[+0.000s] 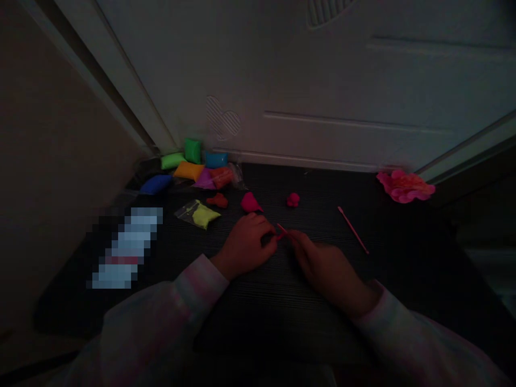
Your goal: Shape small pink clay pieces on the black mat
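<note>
In dim light both hands rest on a dark ribbed mat [282, 301]. My left hand [248, 244] is curled, its fingertips pinched on something small at the mat's middle that I cannot make out. My right hand [322, 263] is closed on a thin pink stick tool [282, 231], whose tip meets the left fingertips. Just beyond the left hand lies a flat pink clay piece [250, 203]. A small pink clay lump [293, 199] sits a little further right.
Coloured clay packets [193, 164] are piled at the mat's back left, with a yellow packet [200, 213] and a red clay bit [217, 200] nearer. A second pink stick [353, 230] lies right. A pink clay flower [405, 186] sits far right. A white door stands behind.
</note>
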Tool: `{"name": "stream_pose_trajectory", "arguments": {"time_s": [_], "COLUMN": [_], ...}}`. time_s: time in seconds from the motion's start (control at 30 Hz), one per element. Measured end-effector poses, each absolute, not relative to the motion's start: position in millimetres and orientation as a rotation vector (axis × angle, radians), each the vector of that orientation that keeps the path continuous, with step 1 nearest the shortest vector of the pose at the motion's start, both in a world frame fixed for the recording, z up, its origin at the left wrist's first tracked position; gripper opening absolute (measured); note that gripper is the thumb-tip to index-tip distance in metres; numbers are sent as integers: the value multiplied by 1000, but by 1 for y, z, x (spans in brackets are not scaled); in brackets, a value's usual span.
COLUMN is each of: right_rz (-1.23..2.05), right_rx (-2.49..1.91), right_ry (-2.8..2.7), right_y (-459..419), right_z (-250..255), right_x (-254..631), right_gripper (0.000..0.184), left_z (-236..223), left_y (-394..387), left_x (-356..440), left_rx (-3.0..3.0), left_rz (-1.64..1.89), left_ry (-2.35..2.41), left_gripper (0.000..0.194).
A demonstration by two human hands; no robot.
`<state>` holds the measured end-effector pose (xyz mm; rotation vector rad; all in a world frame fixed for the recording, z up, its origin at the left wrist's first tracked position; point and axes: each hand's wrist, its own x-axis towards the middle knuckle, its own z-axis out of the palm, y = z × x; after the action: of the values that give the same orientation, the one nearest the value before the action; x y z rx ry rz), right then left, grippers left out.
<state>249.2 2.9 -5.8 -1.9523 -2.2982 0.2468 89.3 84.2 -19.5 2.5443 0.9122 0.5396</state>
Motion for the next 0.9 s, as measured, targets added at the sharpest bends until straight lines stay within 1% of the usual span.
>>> {"name": "stream_pose_trajectory", "arguments": {"time_s": [0.13, 0.4, 0.63, 0.9], "right_rz": [127, 44, 44, 11], "right_rx": [-1886, -1873, -1847, -1874], "right_ry": [-2337, -2399, -2417, -2433], "right_y": [0, -1, -3, -2], "right_z": [-8, -11, -13, -14], "right_x": [250, 249, 248, 248], "right_gripper": [37, 32, 29, 25], "left_z": [-19, -21, -22, -20], "left_y": [86, 86, 87, 87], "left_x": [89, 89, 87, 87], "left_rx": [2477, 2454, 2487, 2512], "left_rz": [642, 738, 755, 689], "left_ry": [967, 920, 883, 820], "left_gripper": [13, 14, 19, 24]}}
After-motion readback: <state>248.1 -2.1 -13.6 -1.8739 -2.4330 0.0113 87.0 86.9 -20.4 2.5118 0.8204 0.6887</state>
